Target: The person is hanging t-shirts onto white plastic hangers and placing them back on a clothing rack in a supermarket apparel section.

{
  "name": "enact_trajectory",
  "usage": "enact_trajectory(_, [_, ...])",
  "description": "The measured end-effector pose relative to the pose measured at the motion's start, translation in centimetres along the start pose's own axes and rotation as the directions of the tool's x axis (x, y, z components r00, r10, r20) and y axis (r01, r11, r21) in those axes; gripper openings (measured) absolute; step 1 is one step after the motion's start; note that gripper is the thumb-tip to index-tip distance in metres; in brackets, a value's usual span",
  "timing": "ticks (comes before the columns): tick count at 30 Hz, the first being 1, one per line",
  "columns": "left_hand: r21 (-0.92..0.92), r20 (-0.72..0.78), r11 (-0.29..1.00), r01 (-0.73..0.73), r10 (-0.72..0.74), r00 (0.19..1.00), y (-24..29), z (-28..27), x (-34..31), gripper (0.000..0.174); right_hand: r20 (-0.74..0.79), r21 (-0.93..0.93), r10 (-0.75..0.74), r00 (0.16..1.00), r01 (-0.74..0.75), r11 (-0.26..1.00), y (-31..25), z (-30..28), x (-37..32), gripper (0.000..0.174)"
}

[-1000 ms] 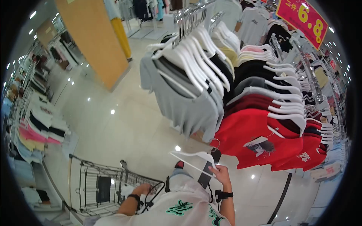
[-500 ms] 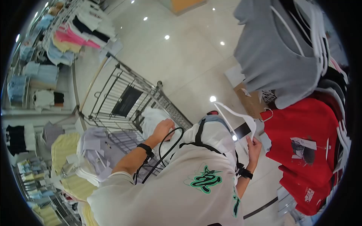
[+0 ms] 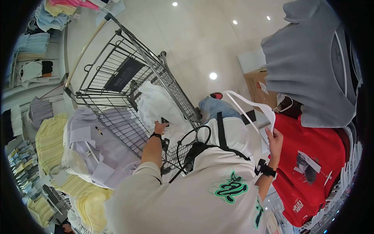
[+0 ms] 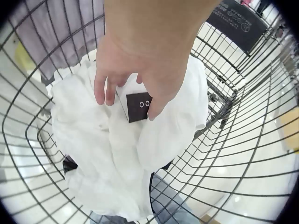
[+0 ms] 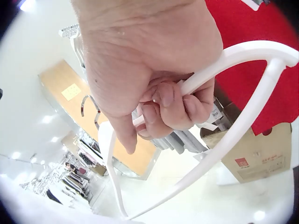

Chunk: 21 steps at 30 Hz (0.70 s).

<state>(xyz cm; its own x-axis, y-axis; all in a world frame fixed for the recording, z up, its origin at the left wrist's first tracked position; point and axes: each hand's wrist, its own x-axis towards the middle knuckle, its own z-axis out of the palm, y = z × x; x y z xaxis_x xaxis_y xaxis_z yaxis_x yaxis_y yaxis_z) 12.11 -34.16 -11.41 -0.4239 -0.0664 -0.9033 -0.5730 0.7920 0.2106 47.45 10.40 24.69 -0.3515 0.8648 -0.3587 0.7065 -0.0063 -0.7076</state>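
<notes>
Left hand [image 4: 140,60] pinches a tag [image 4: 138,104] on the white garment [image 4: 107,158] — fingers [image 5: 164,97] of right hand [image 5: 149,65] grip a hanger [image 5: 247,54]

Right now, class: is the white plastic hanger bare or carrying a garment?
Bare. The white plastic hanger gripped by the right hand shows only its open frame; no cloth drapes it.

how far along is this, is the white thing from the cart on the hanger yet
Not yet. Done: the right hand grips a bare hanger. In hand: the left hand pinches the white garment at its tag, inside the cart. Left: lifting it out and onto the hanger.
</notes>
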Motion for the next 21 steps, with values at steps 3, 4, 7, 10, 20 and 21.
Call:
enact_trajectory(3, [-0.088,-0.085,0.996,0.0,-0.007,0.996,0.6,3.1,-3.0,0.095,0.015,-0.059,0.018,1.0,-0.017,0.998,-0.8,-0.7,0.1,0.044])
enact_trajectory(4, [-0.09,-0.077,0.996,0.009,-0.016,0.997,-0.1,4.1,-2.6,0.095,0.021,-0.081,0.027,0.999,-0.025,0.996,-0.9,-0.8,0.0,0.044])
enact_trajectory(7, [0.239,-0.472,0.968,-0.071,0.18,0.863,4.0,5.5,-2.4,0.079,0.003,-0.19,-0.012,1.0,0.012,0.982,-0.6,-0.2,0.3,0.041])
enact_trajectory(10, [0.2,-0.481,0.979,-0.026,0.121,0.869,6.8,5.7,-0.1,0.074,0.003,-0.148,-0.027,1.0,0.027,0.989,-1.8,0.0,0.1,0.038])
enact_trajectory(20, [0.964,-0.243,0.262,0.056,0.767,0.594,1.9,-13.3,8.9,0.038,0.128,-0.065,-0.085,0.988,0.093,0.994,0.7,10.6,-2.3,0.046])
enact_trajectory(21, [0.703,-0.54,0.685,-0.189,0.688,0.485,5.3,-12.6,8.1,0.041,0.089,-0.045,-0.102,0.991,0.106,0.993,1.1,9.2,-2.3,0.051])
